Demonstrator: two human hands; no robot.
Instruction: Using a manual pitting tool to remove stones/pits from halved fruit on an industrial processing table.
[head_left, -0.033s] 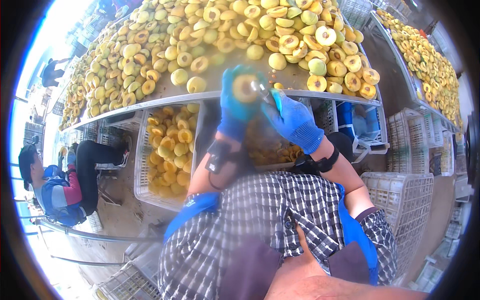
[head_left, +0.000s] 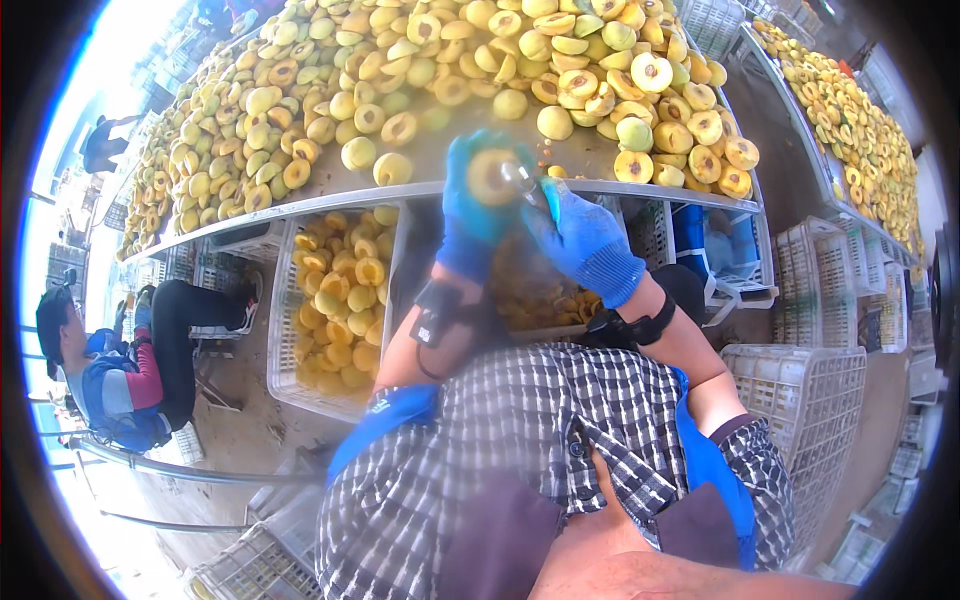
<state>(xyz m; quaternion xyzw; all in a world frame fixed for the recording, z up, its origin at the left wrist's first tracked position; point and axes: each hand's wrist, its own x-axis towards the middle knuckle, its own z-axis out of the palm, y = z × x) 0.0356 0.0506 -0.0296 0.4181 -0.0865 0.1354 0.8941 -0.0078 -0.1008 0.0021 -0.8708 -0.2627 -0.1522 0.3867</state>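
Barely anything moves since the earlier frame: only the right hand (head_left: 582,235) and its tool (head_left: 518,176) shift very slightly, while the fruit and crates stay put. At far left a co-worker (head_left: 110,390) sits in a blue vest with red sleeves. Next comes a white crate (head_left: 281,335) of yellow fruit halves, standing below the front edge of the desk (head_left: 340,181), which bears a broad heap of fruit (head_left: 320,85). Near the middle, the left hand (head_left: 463,210), in a blue glove, has its fingers curled around a half (head_left: 487,180), cut face showing, above the desk's front edge. Just right of it, the right hand, also gloved, has its fingers closed around the tool's teal handle; its metal tip overlaps the half, though blur hides whether they touch. More fruit (head_left: 550,300) lies below, between the forearms. Farther right are a blue bin (head_left: 690,232) under the desk, a white crate (head_left: 805,395) and, beyond, a second desk (head_left: 790,112) covered with fruit halves.
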